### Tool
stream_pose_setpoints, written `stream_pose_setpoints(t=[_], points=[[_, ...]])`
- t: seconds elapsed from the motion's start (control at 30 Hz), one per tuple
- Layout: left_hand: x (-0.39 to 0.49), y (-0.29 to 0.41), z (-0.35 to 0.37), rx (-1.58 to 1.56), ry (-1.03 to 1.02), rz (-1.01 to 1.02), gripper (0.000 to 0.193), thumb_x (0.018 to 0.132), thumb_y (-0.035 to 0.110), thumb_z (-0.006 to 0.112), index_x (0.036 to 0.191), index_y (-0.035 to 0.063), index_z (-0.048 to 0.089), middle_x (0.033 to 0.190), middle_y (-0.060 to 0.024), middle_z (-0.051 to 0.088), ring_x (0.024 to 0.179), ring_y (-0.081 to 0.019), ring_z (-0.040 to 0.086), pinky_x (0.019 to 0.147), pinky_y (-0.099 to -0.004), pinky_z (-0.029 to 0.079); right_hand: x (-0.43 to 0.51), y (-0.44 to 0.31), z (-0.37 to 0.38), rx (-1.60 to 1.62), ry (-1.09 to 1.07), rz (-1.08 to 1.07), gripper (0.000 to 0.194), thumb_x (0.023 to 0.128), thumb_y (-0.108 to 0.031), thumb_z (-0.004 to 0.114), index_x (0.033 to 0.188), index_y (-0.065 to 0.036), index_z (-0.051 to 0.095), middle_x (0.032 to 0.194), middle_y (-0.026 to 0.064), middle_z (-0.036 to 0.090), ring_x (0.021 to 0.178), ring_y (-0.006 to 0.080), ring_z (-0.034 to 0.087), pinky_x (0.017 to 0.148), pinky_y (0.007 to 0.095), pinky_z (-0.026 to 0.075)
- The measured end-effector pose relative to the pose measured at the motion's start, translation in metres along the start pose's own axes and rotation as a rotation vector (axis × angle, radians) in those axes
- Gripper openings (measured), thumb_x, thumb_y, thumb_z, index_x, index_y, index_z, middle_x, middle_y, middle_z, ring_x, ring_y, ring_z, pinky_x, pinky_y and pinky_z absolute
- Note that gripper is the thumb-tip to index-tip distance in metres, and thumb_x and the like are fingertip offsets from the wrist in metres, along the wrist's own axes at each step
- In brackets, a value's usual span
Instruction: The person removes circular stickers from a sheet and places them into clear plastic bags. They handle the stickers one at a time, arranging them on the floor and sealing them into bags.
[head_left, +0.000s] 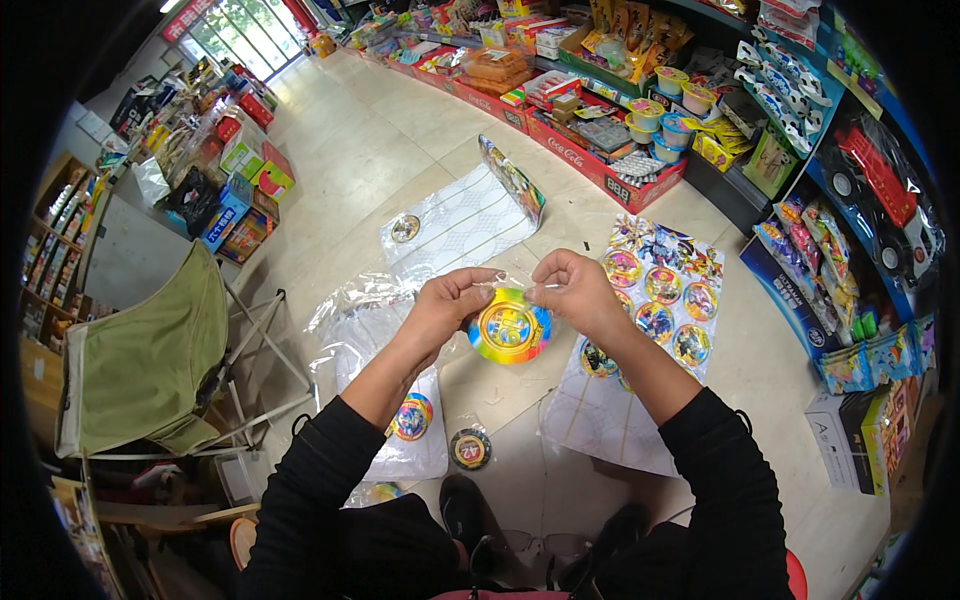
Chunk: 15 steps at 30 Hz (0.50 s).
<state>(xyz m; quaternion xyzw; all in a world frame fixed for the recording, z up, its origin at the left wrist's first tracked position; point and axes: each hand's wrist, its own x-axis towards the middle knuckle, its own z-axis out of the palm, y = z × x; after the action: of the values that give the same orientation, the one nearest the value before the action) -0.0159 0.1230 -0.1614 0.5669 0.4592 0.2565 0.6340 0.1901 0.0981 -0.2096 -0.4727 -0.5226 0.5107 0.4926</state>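
Note:
My left hand (455, 302) and my right hand (568, 291) pinch the top edges of a round, rainbow-coloured card disc (509, 330) and clear plastic film around it. To the right, a sheet (615, 409) with several round picture discs lies on the floor. Beyond my hands is another white sheet (465, 221) in clear plastic, with one disc (406, 228) at its left and a printed flap standing up at its right. A third plastic-wrapped sheet (360, 349) lies to the left, a colourful disc (412, 417) on it. A dark round disc (470, 449) rests near my shoes.
A green folding chair (150, 352) stands at the left, near stacked boxes (247, 217). Shelves and red trays (577, 157) of packaged snacks run along the back and right. A white and black box (840, 442) sits at the lower right. My shoes (463, 510) are below.

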Motion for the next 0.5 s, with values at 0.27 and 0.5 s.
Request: stream_pose_setpoints(t=[0.27, 0.5], points=[[0.008, -0.008, -0.001, -0.037, 0.189, 0.095, 0.016, 0.091, 0.013, 0.058, 0.095, 0.0007, 0.067, 0.074, 0.0003, 0.064, 0.054, -0.0022, 0.05, 0.046, -0.0171, 0.038, -0.001, 0.002, 0.006, -0.066, -0.032, -0.033, 0.023, 0.077, -0.009, 0.071, 0.096, 0.001, 0.061, 0.086, 0.0078, 0.065, 0.077, 0.0122, 0.061, 0.068, 0.0261, 0.05], [0.003, -0.005, -0.004, -0.054, 0.172, 0.107, 0.015, 0.091, 0.014, 0.058, 0.092, 0.0005, 0.066, 0.068, 0.0024, 0.059, 0.052, -0.0021, 0.048, 0.045, -0.0173, 0.036, -0.007, -0.022, 0.013, -0.313, 0.036, -0.272, 0.018, 0.076, -0.007, 0.068, 0.092, -0.001, 0.063, 0.086, 0.0086, 0.062, 0.082, 0.0197, 0.061, 0.072, 0.0302, 0.049]])
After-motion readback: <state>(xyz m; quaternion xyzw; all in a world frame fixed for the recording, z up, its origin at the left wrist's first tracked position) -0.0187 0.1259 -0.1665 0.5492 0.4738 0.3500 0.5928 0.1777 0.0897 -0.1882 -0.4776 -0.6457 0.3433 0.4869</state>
